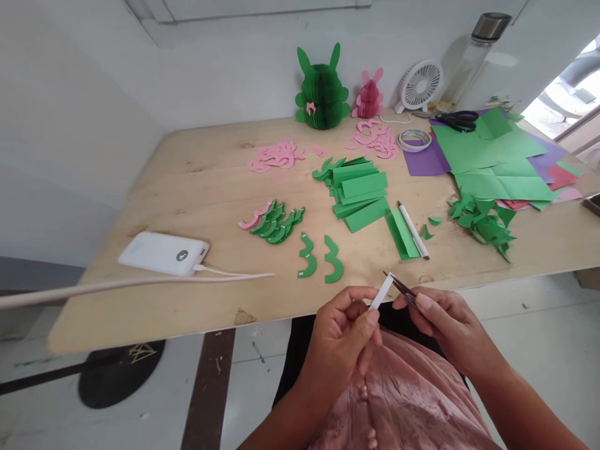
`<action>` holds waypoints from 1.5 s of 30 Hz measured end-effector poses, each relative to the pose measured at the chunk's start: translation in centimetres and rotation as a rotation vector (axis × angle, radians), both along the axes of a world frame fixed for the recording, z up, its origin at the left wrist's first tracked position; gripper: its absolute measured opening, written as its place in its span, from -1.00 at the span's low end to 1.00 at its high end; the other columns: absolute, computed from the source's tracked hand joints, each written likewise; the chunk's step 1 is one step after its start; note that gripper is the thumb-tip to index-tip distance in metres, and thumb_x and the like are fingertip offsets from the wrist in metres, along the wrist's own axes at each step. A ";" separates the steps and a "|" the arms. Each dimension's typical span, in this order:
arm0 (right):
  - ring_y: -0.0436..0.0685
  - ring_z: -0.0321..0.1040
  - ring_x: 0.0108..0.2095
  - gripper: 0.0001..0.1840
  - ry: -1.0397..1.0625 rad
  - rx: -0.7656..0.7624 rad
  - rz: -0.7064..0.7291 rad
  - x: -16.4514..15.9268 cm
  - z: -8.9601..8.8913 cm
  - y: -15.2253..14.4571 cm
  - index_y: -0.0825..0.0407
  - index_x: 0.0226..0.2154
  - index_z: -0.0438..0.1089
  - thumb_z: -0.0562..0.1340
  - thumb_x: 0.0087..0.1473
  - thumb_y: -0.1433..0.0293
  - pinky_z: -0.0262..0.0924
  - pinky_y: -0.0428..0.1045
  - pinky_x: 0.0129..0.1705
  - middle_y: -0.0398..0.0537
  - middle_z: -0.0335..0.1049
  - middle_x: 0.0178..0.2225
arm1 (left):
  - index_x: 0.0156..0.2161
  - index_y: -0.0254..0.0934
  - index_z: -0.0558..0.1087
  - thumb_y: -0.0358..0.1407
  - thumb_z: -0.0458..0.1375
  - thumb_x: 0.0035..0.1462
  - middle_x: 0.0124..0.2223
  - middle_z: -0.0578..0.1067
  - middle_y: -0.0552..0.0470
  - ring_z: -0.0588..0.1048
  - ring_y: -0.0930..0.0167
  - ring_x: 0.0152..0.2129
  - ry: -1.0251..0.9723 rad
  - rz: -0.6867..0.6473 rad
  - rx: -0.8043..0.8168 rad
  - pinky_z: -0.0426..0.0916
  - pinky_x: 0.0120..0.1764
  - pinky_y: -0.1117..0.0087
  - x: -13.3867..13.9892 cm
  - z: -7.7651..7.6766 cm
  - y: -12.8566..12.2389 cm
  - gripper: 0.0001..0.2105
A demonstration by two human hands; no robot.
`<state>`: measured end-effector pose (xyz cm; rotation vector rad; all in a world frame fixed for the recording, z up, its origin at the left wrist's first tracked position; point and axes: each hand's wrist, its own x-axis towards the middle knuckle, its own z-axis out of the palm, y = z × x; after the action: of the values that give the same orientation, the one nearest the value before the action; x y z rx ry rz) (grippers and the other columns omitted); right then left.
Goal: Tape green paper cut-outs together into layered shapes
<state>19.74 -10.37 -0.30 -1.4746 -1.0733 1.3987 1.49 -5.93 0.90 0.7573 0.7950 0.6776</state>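
White strip [381,294] at the lower centre of the frame, over the near edge of the desk [197,187], is grasped between the fingers of the left hand [345,332]. The right hand [447,320] has its fingers pinched on dark tweezers [405,291], their tips at the strip's upper end. The step in hand looks like working that end loose; the next move calls for a light, steady grip. Upper right, a capped clear bottle [472,67] stands, contents unclear.
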 end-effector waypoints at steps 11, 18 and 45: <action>-0.07 -0.17 -0.63 -0.52 0.000 -0.034 -0.032 -0.1 0.0 0.0 0.12 -0.40 0.47 0.10 0.15 0.06 -0.24 -0.06 -0.55 -0.27 -0.10 -0.70 | -0.18 -0.31 0.39 -0.18 0.18 0.10 -0.57 0.39 0.17 0.14 0.70 -0.85 0.021 -0.007 0.000 -0.03 -0.75 0.65 0.0 -0.1 0.0 -0.75; -0.07 -0.21 -0.63 -0.50 -0.007 -0.052 -0.042 -0.2 0.4 0.0 0.13 -0.40 0.49 0.12 0.12 0.03 -0.28 -0.07 -0.56 -0.27 -0.13 -0.69 | -0.18 -0.30 0.41 -0.15 0.20 0.07 -0.57 0.39 0.17 0.13 0.69 -0.85 0.039 -0.013 -0.002 -0.02 -0.75 0.63 0.0 -0.1 0.0 -0.72; -0.07 -0.10 -0.65 -0.56 -0.145 0.051 -0.053 -0.2 0.8 -0.1 0.08 -0.41 0.55 0.16 0.11 0.07 -0.12 -0.10 -0.61 -0.23 0.00 -0.71 | -0.25 -0.32 0.45 -0.18 0.23 0.02 -0.65 0.29 0.20 -0.01 0.68 -0.80 0.118 0.084 -0.061 -0.14 -0.72 0.62 0.5 1.2 -0.3 -0.75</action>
<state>19.54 -10.46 0.50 -1.5758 -1.1423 1.2342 1.99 -6.22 2.06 0.7162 0.9553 0.6851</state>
